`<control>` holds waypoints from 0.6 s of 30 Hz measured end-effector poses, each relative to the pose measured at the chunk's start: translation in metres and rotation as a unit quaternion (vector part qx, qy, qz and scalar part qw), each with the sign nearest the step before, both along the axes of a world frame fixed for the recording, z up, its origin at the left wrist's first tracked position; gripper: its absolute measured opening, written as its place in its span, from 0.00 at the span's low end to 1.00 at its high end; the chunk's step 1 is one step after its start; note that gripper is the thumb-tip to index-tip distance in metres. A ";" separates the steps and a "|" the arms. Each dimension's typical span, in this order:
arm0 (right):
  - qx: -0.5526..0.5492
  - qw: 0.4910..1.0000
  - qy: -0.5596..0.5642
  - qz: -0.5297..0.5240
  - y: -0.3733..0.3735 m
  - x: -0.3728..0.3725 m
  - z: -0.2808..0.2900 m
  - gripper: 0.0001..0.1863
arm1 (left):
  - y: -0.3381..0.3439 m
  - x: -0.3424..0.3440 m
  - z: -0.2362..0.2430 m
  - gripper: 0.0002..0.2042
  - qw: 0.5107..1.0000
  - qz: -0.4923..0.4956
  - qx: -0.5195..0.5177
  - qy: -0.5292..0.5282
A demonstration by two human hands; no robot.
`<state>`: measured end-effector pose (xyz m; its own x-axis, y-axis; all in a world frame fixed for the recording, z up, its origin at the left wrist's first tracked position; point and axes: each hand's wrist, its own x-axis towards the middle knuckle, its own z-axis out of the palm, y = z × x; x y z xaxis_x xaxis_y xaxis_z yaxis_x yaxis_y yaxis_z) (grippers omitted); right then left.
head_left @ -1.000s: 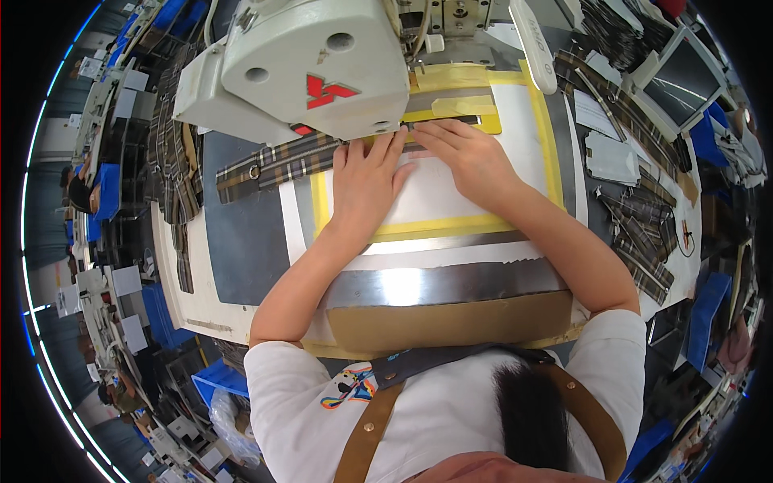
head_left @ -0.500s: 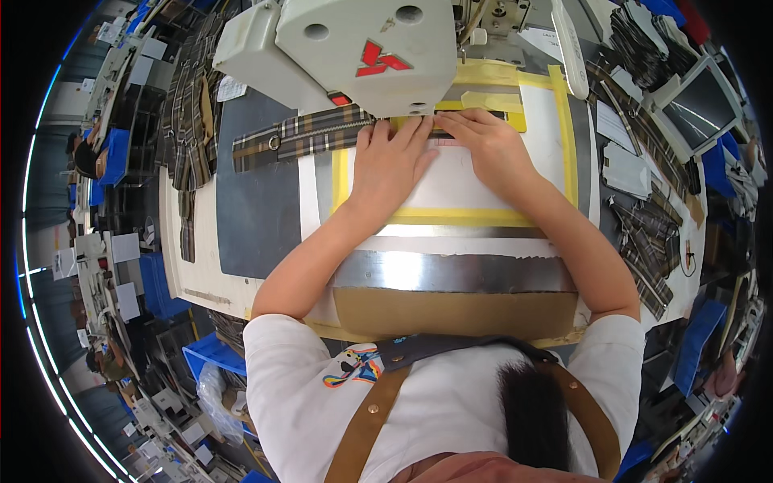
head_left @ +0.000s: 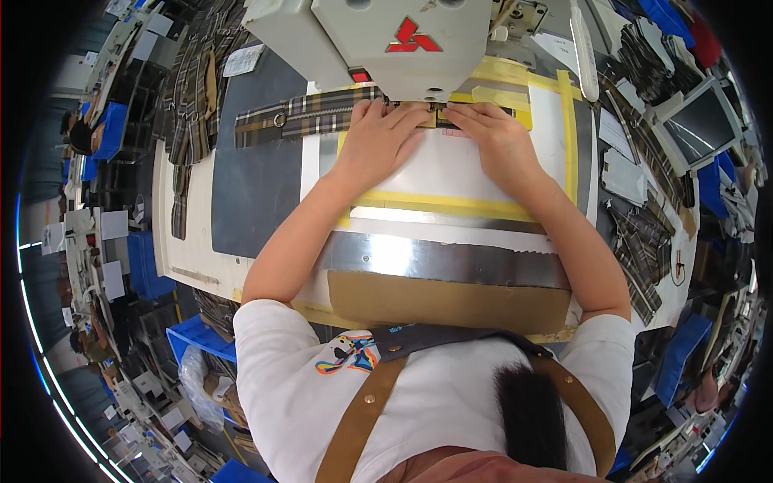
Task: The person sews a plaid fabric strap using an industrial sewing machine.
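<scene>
A plaid fabric strip [head_left: 314, 113] with a zipper and a metal ring lies across the work plate, under the front of a grey sewing machine head [head_left: 403, 60]. My left hand [head_left: 380, 143] rests on the strip, fingers stretched flat over it and thumb apart. Close by on the right, my right hand [head_left: 501, 143] has its fingers bunched together on the strip's dark edge. A small tan and dark part of the strip shows between my fingertips. The white template sheet [head_left: 483, 169] under both hands is edged with yellow tape [head_left: 447, 203]. The needle is hidden.
Plaid pieces [head_left: 189, 105] hang at the left, and more plaid strips [head_left: 640, 249] lie at the right. A screen [head_left: 700, 121] stands on the right. A metal plate edge [head_left: 443, 259] and a brown board [head_left: 443, 302] lie between my body and the template.
The gap between my fingertips is a little wider, showing more of the strip. My left thumb has drawn in closer to its fingers. The whole view has shifted slightly.
</scene>
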<state>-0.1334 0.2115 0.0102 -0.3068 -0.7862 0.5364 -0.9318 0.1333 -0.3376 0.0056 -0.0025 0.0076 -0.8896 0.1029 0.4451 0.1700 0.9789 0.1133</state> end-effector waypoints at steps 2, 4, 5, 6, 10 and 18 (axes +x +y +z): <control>-0.004 1.000 -0.003 0.001 0.000 0.000 0.001 0.25 | 0.000 -0.001 0.000 0.14 1.000 -0.006 0.003 0.008; -0.003 1.000 0.000 0.002 0.000 0.000 0.001 0.25 | -0.001 -0.001 0.000 0.14 1.000 -0.007 0.005 0.017; -0.002 1.000 0.002 0.001 0.000 0.000 0.001 0.25 | -0.001 -0.001 0.000 0.14 1.000 -0.011 0.006 0.026; -0.001 1.000 0.002 0.001 0.000 0.000 0.000 0.25 | -0.001 0.000 -0.001 0.14 1.000 -0.010 0.007 0.026; -0.006 1.000 0.003 0.003 0.000 -0.001 0.000 0.24 | -0.001 0.003 -0.001 0.15 0.998 -0.001 0.047 -0.036; 0.001 1.000 0.011 -0.001 0.000 0.001 0.003 0.22 | -0.004 0.007 0.000 0.18 0.997 -0.017 0.050 -0.050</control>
